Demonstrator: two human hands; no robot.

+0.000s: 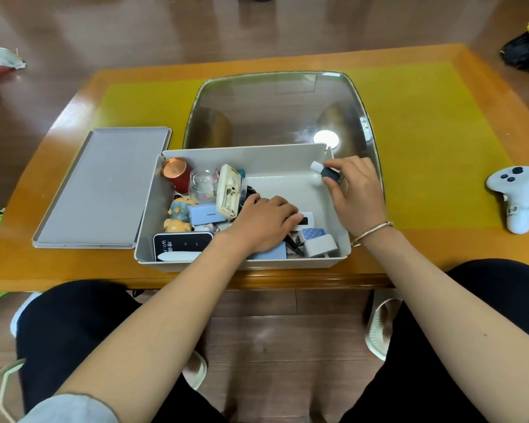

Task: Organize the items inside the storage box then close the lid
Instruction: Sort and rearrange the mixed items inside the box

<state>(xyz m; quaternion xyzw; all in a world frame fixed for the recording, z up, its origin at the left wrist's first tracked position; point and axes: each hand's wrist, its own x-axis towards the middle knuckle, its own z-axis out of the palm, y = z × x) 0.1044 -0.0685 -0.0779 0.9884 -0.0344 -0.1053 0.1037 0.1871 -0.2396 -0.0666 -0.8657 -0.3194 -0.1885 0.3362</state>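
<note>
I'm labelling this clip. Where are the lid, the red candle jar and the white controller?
lid (103, 190), head view, middle of its flat grey face.
red candle jar (177, 175), head view, on its red side.
white controller (515, 195), head view, middle of its body.

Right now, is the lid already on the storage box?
No, the grey lid lies flat on the table to the left of the open storage box.

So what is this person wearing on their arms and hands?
Both forearms are bare. The left arm shows a light grey sleeve pushed up near the elbow. The right wrist carries a thin metal bangle. No gloves on the left hand or the right hand.
</note>
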